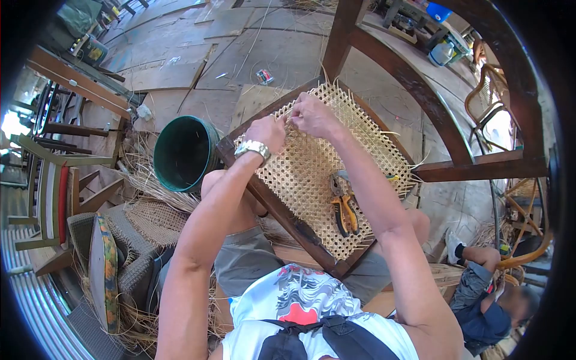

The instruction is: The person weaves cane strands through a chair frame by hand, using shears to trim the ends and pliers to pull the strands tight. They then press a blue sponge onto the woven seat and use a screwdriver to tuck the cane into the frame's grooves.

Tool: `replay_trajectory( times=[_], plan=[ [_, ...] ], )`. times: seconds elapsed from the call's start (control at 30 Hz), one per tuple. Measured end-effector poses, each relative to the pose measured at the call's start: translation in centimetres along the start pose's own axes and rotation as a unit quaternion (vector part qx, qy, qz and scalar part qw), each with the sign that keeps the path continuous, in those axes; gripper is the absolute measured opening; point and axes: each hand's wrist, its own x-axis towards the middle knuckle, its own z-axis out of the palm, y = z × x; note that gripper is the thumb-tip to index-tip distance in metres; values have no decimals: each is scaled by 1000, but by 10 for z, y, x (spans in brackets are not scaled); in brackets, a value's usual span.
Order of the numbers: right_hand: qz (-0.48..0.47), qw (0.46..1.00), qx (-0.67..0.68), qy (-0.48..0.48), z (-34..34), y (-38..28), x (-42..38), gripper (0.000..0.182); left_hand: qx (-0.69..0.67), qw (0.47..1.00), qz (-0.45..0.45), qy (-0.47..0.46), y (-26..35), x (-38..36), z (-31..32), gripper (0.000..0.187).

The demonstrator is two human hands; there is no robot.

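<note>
A woven cane seat panel (pixel 288 180) lies in a dark wooden chair frame (pixel 282 219) across my lap, with loose strand ends sticking up along its edges. Above the panel's far left part, my left hand (pixel 267 133), a metal watch (pixel 252 150) on its wrist, has its fingers curled in a pinch. My right hand (pixel 314 116) pinches close beside it, over the weave. Whatever lies between the fingertips of either hand is too small to make out. Pliers with orange and black handles (pixel 345 215) rest on the cane, left of my right forearm; another tool (pixel 343 174) lies partly under that arm.
A dark green bucket (pixel 185 153) stands left of the frame, amid cane scraps (pixel 150 180). The chair's curved back (pixel 414 84) rises on the right. A small red packet (pixel 264 77) lies on the floor beyond. Another person (pixel 486 300) sits at lower right. Cushions (pixel 102 270) lie at left.
</note>
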Motion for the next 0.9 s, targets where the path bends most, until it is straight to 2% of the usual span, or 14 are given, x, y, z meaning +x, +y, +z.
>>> replay_trajectory(
  times=[0.1, 0.17, 0.23, 0.3, 0.4, 0.47, 0.57, 0.6, 0.63, 0.67, 0.7, 0.73, 0.8, 0.9],
  plan=[
    [3, 999, 26, 39, 11, 3, -11, 16, 75, 992, 66, -76, -9, 19, -5, 41],
    [10, 997, 54, 54, 14, 7, -22, 18, 114, 988, 87, -55, -19, 20, -11, 44],
    [-84, 987, 89, 105, 19, 11, -31, 33, 189, 978, 87, -18, -22, -1, -53, 44],
    [-91, 985, 99, 112, 22, 17, -40, 38, 192, 976, 101, 8, -56, -4, -86, 43],
    [-75, 986, 82, 124, 19, 2, -39, 42, 197, 976, 55, 81, -110, 3, -94, 43],
    [-57, 990, 7, 129, 18, -16, -28, 36, 88, 993, 3, 82, -127, 5, -99, 41],
    [-99, 986, -10, 132, 35, -27, -19, 28, 14, 995, 7, 97, -132, 8, -80, 37],
    [-119, 974, 24, 190, 37, -32, -15, 19, 26, 994, 24, 100, -117, 1, -77, 35],
    [-120, 975, 23, 188, 39, -32, -11, 19, -22, 996, 30, 77, -107, -2, -71, 35],
    [-28, 976, 174, 125, 40, -30, -7, 16, -21, 997, 40, 60, -96, -3, -66, 34],
    [66, 944, 318, 57, 41, -28, -4, 13, -20, 998, 50, 42, -86, -4, -60, 33],
    [68, 945, 316, 56, 38, -27, -1, 13, -23, 998, 51, 41, -75, -4, -54, 33],
    [160, 925, 332, 94, 29, -27, 4, 13, 14, 995, 95, 1, -58, -5, -46, 31],
    [131, 967, 214, 39, 22, -36, 9, 17, 81, 991, 108, -6, -42, 0, -38, 30]
  ],
)
